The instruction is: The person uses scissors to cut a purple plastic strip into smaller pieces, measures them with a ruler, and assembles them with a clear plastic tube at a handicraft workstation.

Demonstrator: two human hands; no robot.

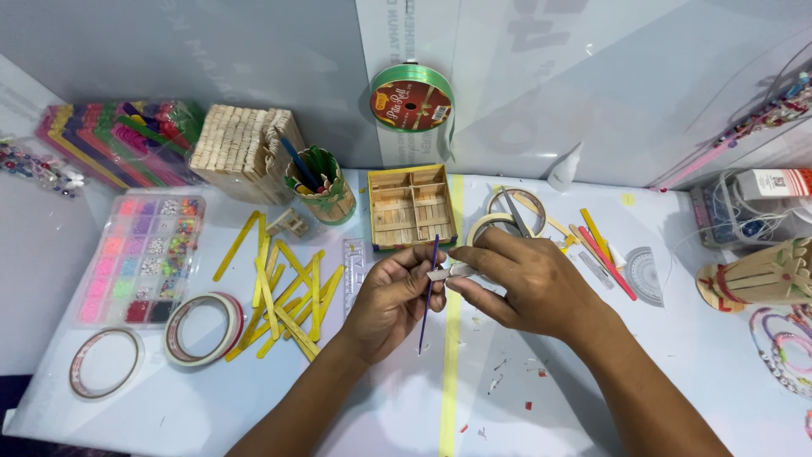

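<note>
Just below the tray (412,206), our left hand (391,298) pinches a thin, light purple brush (429,292) mid-shaft, while right hand (529,283) fingers clamp a small stiff wooden piece (441,273), seemingly easily dropped.

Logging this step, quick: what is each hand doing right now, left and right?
Left hand: closed, holding a thin purple stick upright.
Right hand: closed, pinching a small pale wooden piece at its fingertips.
</note>
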